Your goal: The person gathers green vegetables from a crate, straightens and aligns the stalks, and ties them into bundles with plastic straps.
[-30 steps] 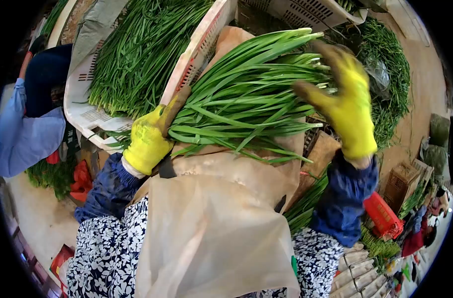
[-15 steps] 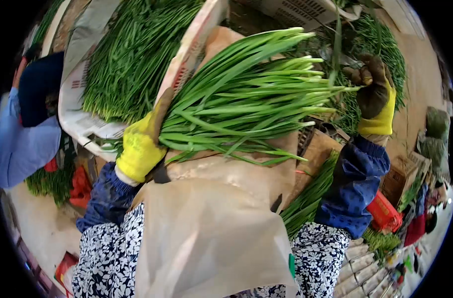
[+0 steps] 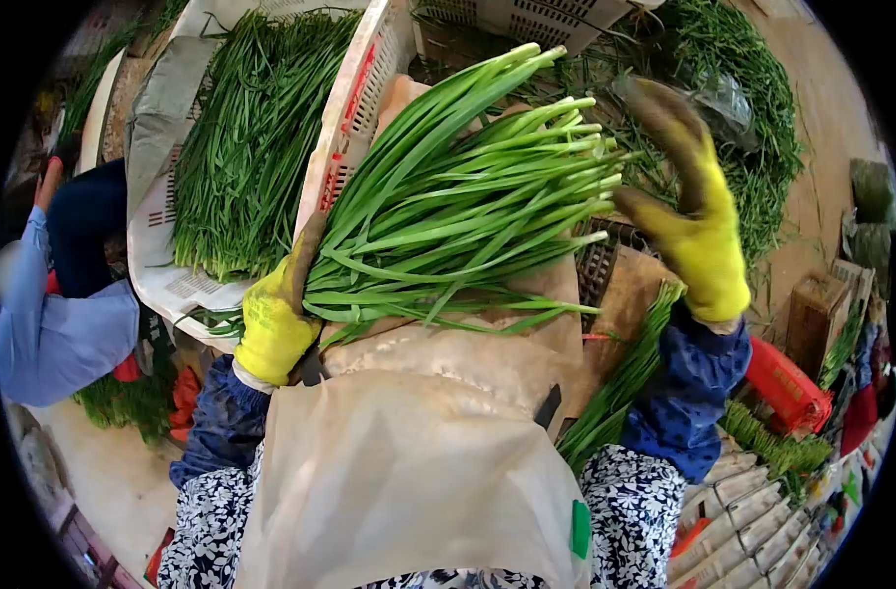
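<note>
One bunch of garlic chives (image 3: 458, 211) lies, in the head view, between your hands: left hand (image 3: 276, 319) touching its leaf ends (image 3: 338, 287), how tightly closed I can't tell; right hand (image 3: 688, 211) spread wide, empty, just beside its pale stem ends (image 3: 593, 179).

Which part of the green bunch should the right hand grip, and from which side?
Probably the pale stem ends of the green bunch, from the right: they jut out uncovered, pointing toward the open right hand. The leafy end lies against the left hand.
</note>
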Demonstrator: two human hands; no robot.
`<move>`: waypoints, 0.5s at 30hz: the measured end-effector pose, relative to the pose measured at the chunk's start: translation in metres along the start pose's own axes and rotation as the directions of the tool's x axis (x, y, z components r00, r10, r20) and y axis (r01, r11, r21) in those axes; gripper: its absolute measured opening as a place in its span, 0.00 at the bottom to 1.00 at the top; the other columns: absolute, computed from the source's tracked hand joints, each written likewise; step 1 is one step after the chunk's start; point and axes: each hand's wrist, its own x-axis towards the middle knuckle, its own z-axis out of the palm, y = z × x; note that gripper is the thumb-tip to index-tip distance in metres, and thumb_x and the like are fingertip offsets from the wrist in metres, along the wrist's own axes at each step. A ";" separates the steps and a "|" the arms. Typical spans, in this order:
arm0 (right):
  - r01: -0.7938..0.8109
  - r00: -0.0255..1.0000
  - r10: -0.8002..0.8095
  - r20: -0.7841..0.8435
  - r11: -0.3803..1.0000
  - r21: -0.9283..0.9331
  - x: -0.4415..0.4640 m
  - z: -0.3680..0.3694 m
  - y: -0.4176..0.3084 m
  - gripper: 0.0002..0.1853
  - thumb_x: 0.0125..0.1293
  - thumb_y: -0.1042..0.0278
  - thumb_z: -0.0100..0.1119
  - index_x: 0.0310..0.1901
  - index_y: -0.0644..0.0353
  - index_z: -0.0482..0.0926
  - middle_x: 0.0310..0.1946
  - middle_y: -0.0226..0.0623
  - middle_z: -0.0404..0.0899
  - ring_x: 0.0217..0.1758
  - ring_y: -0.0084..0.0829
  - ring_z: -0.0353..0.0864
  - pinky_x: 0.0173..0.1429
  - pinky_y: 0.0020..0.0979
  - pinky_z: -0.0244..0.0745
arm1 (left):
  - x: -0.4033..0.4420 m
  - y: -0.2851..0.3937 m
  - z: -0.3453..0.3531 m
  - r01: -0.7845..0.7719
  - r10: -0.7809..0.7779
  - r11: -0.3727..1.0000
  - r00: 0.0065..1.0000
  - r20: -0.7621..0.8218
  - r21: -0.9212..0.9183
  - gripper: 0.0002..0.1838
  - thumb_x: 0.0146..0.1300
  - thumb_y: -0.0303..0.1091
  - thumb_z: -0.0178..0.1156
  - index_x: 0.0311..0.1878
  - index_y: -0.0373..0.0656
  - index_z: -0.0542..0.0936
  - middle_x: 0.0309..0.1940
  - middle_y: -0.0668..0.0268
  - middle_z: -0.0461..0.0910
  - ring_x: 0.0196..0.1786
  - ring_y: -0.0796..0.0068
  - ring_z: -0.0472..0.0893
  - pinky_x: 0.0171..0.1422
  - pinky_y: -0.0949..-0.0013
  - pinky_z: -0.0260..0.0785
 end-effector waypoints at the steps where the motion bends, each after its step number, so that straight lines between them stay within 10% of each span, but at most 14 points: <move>1: 0.094 0.995 -0.088 0.042 0.979 -0.179 0.002 0.009 -0.006 0.34 0.48 0.76 0.68 0.61 0.47 0.78 0.62 0.39 0.73 0.66 0.43 0.70 0.72 0.38 0.62 | -0.001 -0.001 0.001 -0.013 0.013 1.000 1.000 0.009 0.016 0.46 0.50 0.31 0.69 0.75 0.47 0.61 0.57 0.50 0.79 0.52 0.50 0.83 0.49 0.62 0.77; 3: 0.267 0.962 -0.271 0.038 0.897 -0.352 0.002 0.021 0.004 0.18 0.50 0.72 0.68 0.45 0.51 0.83 0.53 0.36 0.79 0.61 0.43 0.74 0.61 0.40 0.70 | -0.001 -0.004 0.005 -0.015 0.016 0.999 0.999 -0.033 0.029 0.47 0.51 0.32 0.70 0.75 0.48 0.61 0.59 0.50 0.78 0.52 0.50 0.82 0.50 0.62 0.77; 5: 0.200 0.979 -0.205 -0.015 0.968 -0.152 0.002 0.023 0.009 0.14 0.51 0.74 0.68 0.42 0.53 0.84 0.45 0.38 0.81 0.55 0.44 0.77 0.58 0.41 0.72 | -0.002 -0.006 0.006 0.000 0.001 0.999 1.000 -0.018 0.052 0.49 0.49 0.33 0.71 0.76 0.47 0.59 0.61 0.50 0.76 0.56 0.51 0.81 0.54 0.63 0.76; 7: -0.189 0.970 0.236 -0.061 0.888 0.419 -0.005 0.030 0.006 0.07 0.63 0.77 0.62 0.42 0.62 0.82 0.39 0.32 0.82 0.45 0.26 0.81 0.52 0.26 0.74 | -0.002 -0.009 0.008 -0.061 0.065 0.996 0.996 -0.068 0.058 0.51 0.47 0.34 0.72 0.76 0.49 0.59 0.45 0.54 0.83 0.42 0.50 0.83 0.43 0.58 0.76; 15: -0.247 0.966 0.254 0.056 0.829 0.501 -0.007 0.024 0.007 0.19 0.62 0.79 0.59 0.57 0.63 0.78 0.49 0.32 0.80 0.52 0.24 0.78 0.58 0.26 0.72 | -0.001 -0.003 0.001 -0.033 0.033 0.999 0.999 0.001 -0.003 0.53 0.45 0.37 0.75 0.76 0.45 0.59 0.62 0.50 0.75 0.58 0.49 0.79 0.56 0.61 0.75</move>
